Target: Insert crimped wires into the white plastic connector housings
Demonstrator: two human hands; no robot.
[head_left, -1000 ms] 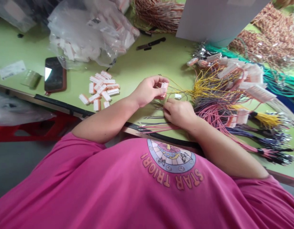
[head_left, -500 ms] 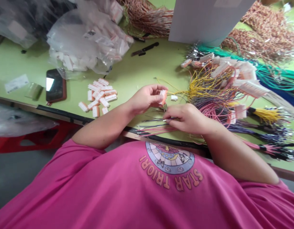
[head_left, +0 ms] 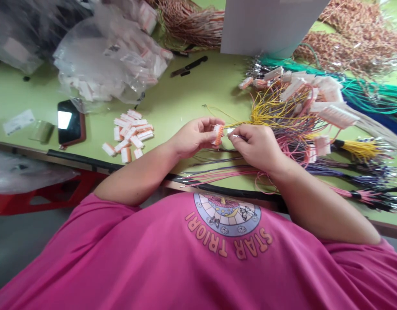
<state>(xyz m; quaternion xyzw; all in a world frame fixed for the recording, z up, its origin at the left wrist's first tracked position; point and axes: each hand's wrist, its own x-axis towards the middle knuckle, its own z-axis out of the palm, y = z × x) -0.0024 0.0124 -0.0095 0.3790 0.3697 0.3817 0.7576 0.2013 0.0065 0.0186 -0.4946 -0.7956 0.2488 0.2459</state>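
Pinched between the thumb and fingers of my left hand (head_left: 192, 137) is a white and orange connector housing (head_left: 218, 134), its orange side turned to the right. Close to its right, my right hand (head_left: 259, 145) is closed on a thin wire, whose metal end points toward the housing; the wire's colour is hard to make out. A small white piece on the table is mostly hidden behind my right fingertips. Below both hands lie loose pink wires (head_left: 211, 175) and dark purple ones with metal tips. To the left is a pile of connector housings (head_left: 130, 134).
A phone (head_left: 71, 122) and clear bags of housings (head_left: 101, 64) are at left, with a box cutter (head_left: 189, 66) beyond. Yellow wires (head_left: 269, 110) with attached housings spread at right. A grey-white panel (head_left: 269, 26) stands at the back. The table's dark edge is near my body.
My right hand has moved up from the loose purple wires to beside the connector housing, with a wire end in its fingers. My left hand has turned the housing's orange side more into view.
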